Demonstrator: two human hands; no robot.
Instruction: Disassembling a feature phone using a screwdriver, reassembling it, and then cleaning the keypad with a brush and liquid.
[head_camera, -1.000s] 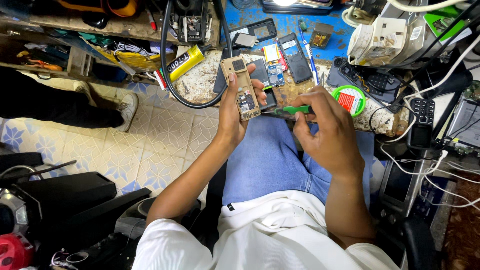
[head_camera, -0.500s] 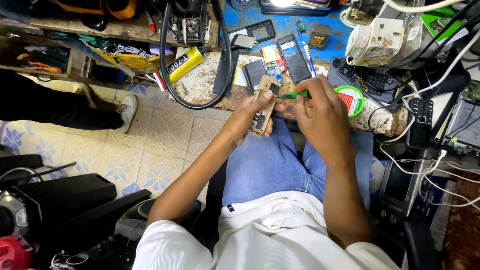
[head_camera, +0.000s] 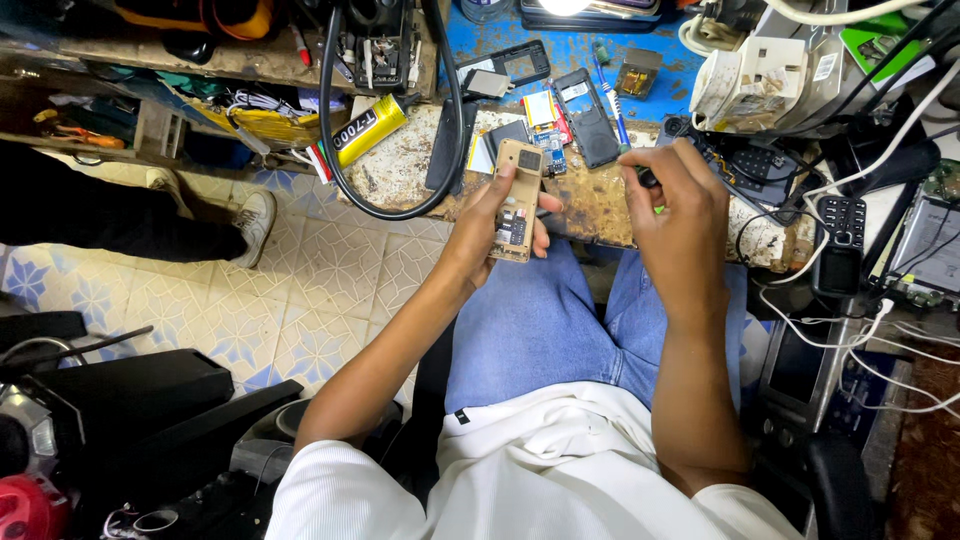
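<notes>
Holding: left hand (head_camera: 492, 222) closed around gold phone frame (head_camera: 516, 200), upright over front edge of workbench (head_camera: 590, 205)
Gripping: right hand (head_camera: 672, 215) curled on dark tool (head_camera: 646, 178), just right of frame
Lying: black phone shell (head_camera: 587, 116), behind frame on workbench
Resting: glue tube (head_camera: 365, 129), left of frame

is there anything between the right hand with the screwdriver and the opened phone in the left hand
Nothing visible stands between them. The left hand holds the opened phone upright over the bench edge, and the right hand, gripping a small screwdriver, sits beside it with only an open gap and bare bench surface between.
</notes>
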